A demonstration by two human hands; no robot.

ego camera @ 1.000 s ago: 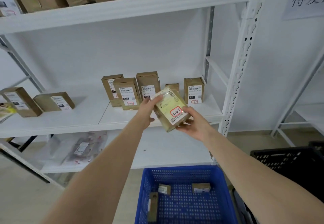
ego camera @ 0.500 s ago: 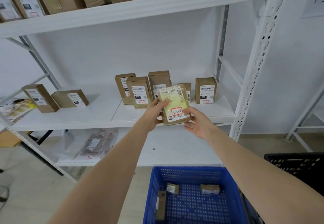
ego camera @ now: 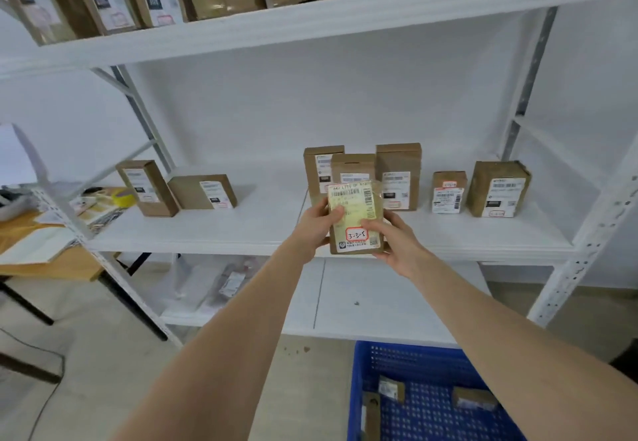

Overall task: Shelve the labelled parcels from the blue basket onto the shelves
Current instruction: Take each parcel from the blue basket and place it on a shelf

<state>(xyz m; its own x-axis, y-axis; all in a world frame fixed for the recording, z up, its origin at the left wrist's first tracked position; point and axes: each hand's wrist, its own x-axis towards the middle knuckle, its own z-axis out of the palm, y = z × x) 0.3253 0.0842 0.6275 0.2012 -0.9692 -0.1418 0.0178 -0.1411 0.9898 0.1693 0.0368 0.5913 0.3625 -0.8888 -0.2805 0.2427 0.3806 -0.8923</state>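
Parcel: I hold the yellow-labelled parcel [ego camera: 355, 218] upright between my hands, over the middle shelf's [ego camera: 241, 230] front edge.
Left hand [ego camera: 316, 225]: grips its left edge, thumb across the label.
Right hand [ego camera: 393, 237]: grips its right edge.
Blue basket [ego camera: 362, 371]: below, small parcels [ego camera: 392, 389] inside.

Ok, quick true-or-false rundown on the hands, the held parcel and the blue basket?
1. The left hand and right hand both grip the flat yellowish parcel with the red-framed label. True.
2. That parcel stands on the white middle shelf. False: it is held in the hands at the shelf's front edge.
3. The blue perforated plastic basket is empty. False: small brown boxes lie in it.
4. Brown cardboard boxes stand on the middle shelf behind the parcel. True.
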